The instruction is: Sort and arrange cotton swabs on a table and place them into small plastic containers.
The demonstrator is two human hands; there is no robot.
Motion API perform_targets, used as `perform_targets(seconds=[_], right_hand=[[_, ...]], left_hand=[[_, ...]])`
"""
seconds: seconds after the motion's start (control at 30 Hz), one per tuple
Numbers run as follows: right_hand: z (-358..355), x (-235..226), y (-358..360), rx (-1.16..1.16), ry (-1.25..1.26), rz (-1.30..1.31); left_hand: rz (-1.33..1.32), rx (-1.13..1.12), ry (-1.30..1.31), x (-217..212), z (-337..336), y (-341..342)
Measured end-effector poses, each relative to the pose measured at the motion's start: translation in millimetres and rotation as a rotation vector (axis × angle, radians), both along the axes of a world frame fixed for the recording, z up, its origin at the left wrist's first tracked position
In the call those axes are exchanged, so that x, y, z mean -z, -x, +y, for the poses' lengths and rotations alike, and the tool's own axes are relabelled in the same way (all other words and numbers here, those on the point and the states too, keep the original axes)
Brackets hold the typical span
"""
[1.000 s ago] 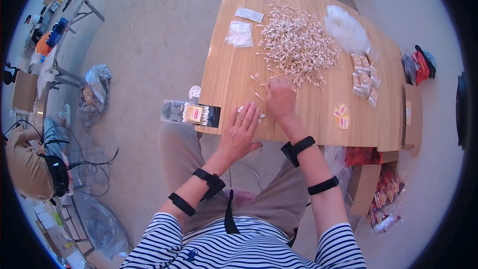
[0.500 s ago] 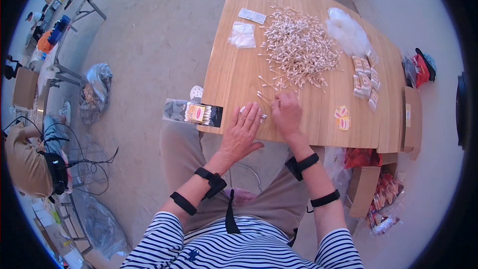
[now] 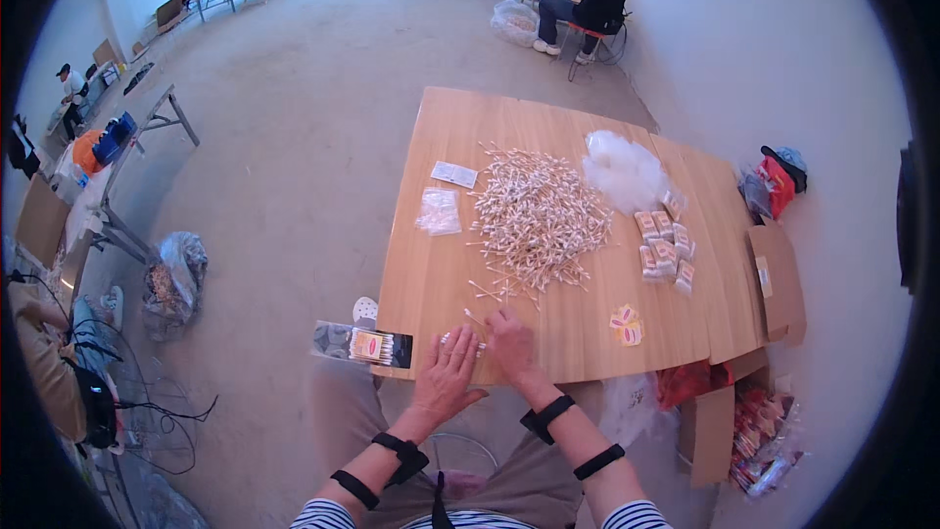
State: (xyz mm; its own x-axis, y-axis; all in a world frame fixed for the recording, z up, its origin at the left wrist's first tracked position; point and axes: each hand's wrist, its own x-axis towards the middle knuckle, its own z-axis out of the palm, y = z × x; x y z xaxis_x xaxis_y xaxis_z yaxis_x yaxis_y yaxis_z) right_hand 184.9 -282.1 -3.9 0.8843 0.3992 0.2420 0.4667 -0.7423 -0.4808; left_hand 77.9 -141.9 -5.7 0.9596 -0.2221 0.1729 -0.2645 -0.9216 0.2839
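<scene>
My left hand (image 3: pixel 448 372) lies flat near the table's front edge, fingers stretched out over a few cotton swabs whose white tips peek out at its sides. Close beside it, my right hand (image 3: pixel 510 345) is closed, fingers pinched, with a cotton swab (image 3: pixel 474 317) sticking out to their left. Beyond both hands spreads a large heap of loose cotton swabs (image 3: pixel 543 216). Left of my left hand, at the table edge, a clear-and-black holder (image 3: pixel 333 337) carries a row of swabs with a yellow-and-red label card (image 3: pixel 368 345).
On the wooden table (image 3: pixel 578 333) lie clear bags (image 3: pixel 439 211), a white printed slip (image 3: pixel 454 174), fluffy white material (image 3: pixel 623 171), several filled swab packs (image 3: pixel 664 247) and label cards (image 3: pixel 627 325). A cardboard box (image 3: pixel 776 284) stands at the right edge. Other people sit farther off.
The view has tipped upward, showing more of the room. My right hand has drawn slightly nearer my left hand, away from the heap. My left hand stays flat on the swabs.
</scene>
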Motion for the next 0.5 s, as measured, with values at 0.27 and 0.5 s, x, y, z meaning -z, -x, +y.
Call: perform_targets(seconds=[0.27,0.5], right_hand=[[13.5,-2.3,8.4,-0.072,-0.118,-0.029],[13.7,-5.8,-13.6,0.043,0.052,0.018]], left_hand=[[-0.005,-0.016,-0.002,-1.3,0.5,-4.8],[-0.011,-0.009,-0.012,1.0,-1.4,-3.8]])
